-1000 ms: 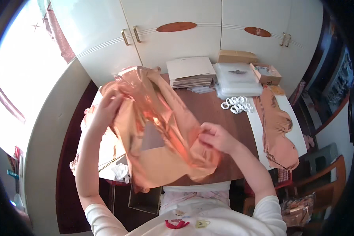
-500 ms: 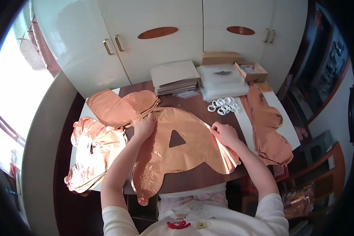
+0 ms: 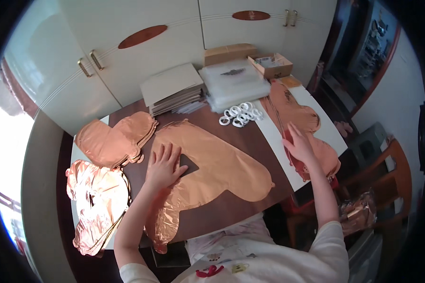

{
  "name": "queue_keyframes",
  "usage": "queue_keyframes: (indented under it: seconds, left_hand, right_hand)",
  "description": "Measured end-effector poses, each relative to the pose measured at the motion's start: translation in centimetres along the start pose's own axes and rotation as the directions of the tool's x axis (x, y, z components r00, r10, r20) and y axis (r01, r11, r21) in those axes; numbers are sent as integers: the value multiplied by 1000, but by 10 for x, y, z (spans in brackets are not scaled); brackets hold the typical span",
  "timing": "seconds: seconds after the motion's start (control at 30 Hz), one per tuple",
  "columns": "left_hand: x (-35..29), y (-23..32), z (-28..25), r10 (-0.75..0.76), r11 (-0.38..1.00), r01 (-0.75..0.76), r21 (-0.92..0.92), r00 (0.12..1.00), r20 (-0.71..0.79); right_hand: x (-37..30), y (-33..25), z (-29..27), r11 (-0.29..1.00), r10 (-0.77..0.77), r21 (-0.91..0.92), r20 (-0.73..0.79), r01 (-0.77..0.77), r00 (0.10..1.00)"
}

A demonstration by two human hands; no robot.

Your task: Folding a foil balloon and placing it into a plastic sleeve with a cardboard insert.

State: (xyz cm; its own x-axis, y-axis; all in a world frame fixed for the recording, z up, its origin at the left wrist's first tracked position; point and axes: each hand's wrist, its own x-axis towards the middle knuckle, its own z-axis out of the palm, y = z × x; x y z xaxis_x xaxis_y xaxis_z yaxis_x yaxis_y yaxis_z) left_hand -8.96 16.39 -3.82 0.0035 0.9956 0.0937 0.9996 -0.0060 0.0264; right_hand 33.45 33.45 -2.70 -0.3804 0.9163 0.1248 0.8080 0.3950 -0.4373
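Observation:
A flat rose-gold foil balloon, letter-shaped with a triangular hole, lies across the middle of the brown table. My left hand rests flat on it beside the hole, fingers spread. At the right, my right hand touches the inner edge of a stack of rose-gold foil balloons with rounded lobes. Its fingers look stretched out over that edge, and nothing shows gripped in them. To the left lie another stack of foil balloons and some crinkled, brightly lit foil balloons.
Along the back stand a stack of cardboard sheets, a pile of clear plastic bags and a small open box. Several white rings lie before the bags. A wooden chair is at the right.
Both hands have let go of the balloon's edges. My left hand now lies flat on the balloon; my right has moved right to the stack. The view has turned rightward.

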Motion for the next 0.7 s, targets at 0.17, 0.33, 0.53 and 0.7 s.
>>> queue_keyframes:
  seconds: [0.17,0.33,0.53,0.7]
  left_hand:
    - [11,3,-3,7,999,-7,43,1000,11]
    - [43,46,-21,155,980,-166,-112,983,-100]
    - [92,137,-21,494,824,-538,-174,835,-243]
    - [129,214,8,565,714,-636,-294,771,-295]
  right_hand:
    - [-7,41,6,993,4,-116,-59,-11,998]
    - [-7,41,14,998,-34,-64,-188,23,982]
    - [-11,40,17,999,-48,4,-327,52,944]
    - [-13,48,17,996,-15,76,-380,47,925]
